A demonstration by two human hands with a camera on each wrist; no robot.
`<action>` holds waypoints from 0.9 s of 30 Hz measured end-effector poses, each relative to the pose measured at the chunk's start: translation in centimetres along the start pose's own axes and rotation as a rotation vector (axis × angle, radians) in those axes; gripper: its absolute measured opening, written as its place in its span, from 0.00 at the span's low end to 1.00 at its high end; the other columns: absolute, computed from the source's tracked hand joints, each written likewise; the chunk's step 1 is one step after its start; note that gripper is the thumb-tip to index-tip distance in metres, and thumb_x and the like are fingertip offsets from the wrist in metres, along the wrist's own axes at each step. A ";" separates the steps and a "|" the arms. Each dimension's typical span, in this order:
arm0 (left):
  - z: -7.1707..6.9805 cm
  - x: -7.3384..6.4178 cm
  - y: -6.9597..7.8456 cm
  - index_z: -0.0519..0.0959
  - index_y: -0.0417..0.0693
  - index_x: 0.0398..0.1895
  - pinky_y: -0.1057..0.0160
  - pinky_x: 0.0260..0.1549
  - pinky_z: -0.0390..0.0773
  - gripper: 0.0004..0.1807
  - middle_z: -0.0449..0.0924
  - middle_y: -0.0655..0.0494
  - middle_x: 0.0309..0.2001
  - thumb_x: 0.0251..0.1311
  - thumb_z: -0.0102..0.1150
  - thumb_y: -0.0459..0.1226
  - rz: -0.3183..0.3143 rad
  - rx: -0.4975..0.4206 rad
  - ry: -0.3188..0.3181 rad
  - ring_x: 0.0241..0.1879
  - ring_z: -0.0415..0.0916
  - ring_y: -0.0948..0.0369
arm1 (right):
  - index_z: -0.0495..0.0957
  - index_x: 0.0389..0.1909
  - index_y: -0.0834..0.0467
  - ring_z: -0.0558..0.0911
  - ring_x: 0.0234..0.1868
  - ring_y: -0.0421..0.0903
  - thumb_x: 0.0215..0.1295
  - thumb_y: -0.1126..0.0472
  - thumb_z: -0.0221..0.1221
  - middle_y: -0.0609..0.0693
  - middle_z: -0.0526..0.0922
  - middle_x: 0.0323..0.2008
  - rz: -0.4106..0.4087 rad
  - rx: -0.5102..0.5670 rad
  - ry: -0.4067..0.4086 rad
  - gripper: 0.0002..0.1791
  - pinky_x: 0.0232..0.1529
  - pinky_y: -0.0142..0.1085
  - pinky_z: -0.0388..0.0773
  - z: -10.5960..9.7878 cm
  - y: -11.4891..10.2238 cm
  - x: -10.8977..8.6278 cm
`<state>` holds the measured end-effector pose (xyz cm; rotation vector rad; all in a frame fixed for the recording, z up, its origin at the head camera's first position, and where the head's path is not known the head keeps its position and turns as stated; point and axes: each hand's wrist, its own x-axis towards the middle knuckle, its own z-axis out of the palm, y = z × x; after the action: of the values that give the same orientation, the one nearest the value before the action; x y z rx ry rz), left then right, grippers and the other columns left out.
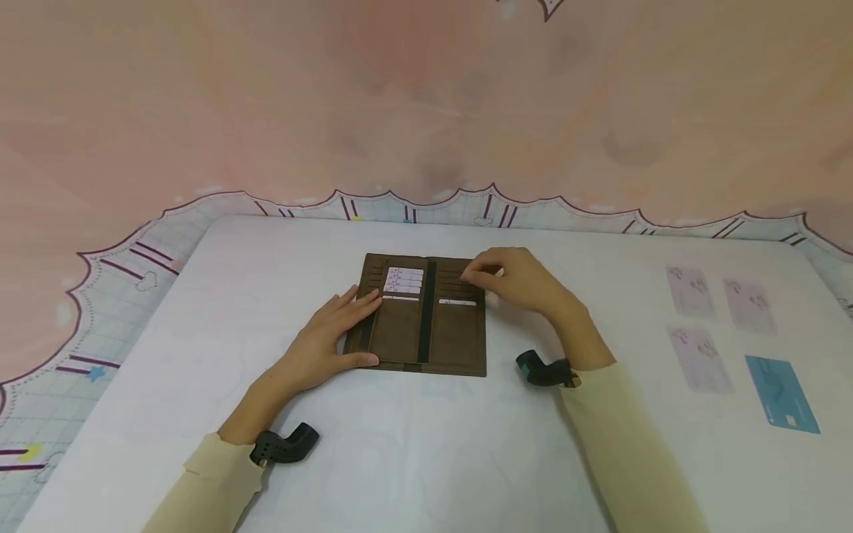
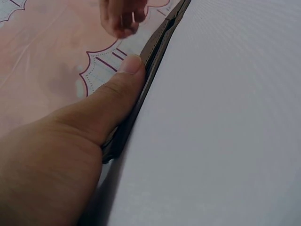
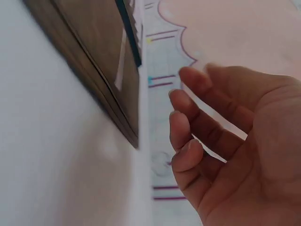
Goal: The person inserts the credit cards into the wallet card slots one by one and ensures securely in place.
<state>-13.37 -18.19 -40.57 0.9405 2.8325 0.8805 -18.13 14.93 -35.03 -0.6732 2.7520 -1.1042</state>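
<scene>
A brown bifold card wallet (image 1: 453, 337) lies spread open on the white table, with a dark strip down its middle. Several pale printed cards (image 1: 403, 280) show in the slots of its left panel. In the right panel, the white edge of one card (image 1: 457, 302) shows in a lower slot. My left hand (image 1: 326, 337) rests on the wallet's left side, fingers extended, thumb (image 2: 120, 82) along the near edge. Over the upper slots of the right panel is my right hand (image 1: 520, 277). Its fingers (image 3: 183, 129) are loosely bent, with nothing visible between them.
To the right on the table (image 1: 413, 459) lie three pale pink cards (image 1: 690, 292), spaced apart, and a blue card (image 1: 783, 394) nearer the front. A patterned pink cloth (image 1: 426, 111) stretches beyond the table's far edge. Each wrist wears a black camera mount (image 1: 286, 444).
</scene>
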 end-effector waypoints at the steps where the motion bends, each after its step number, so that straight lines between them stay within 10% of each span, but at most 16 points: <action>1: 0.1 0.0 0.0 0.59 0.52 0.73 0.44 0.69 0.41 0.48 0.55 0.55 0.73 0.50 0.70 0.51 -0.001 0.006 0.001 0.74 0.40 0.51 | 0.85 0.42 0.54 0.77 0.41 0.44 0.68 0.53 0.57 0.45 0.83 0.39 -0.007 -0.007 0.003 0.12 0.45 0.41 0.74 -0.5 -0.1 -0.4; 22: 0.2 -0.1 -0.5 0.59 0.52 0.73 0.44 0.69 0.42 0.47 0.55 0.55 0.73 0.50 0.69 0.52 -0.007 0.035 0.004 0.74 0.40 0.51 | 0.73 0.59 0.56 0.69 0.47 0.33 0.67 0.59 0.60 0.55 0.77 0.51 0.192 -0.179 0.116 0.20 0.41 0.13 0.66 -9.9 9.6 -17.2; 27: 0.3 0.0 -0.4 0.59 0.52 0.73 0.45 0.69 0.41 0.48 0.55 0.56 0.73 0.50 0.70 0.51 0.000 0.022 0.005 0.74 0.39 0.52 | 0.69 0.62 0.59 0.66 0.58 0.48 0.69 0.56 0.56 0.63 0.70 0.59 0.326 -0.198 0.089 0.22 0.50 0.45 0.77 -10.6 11.8 -19.8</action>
<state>-13.57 -18.29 -41.07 0.9423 2.8516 0.8546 -7.33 37.83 -36.66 -0.1816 2.9311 -0.8194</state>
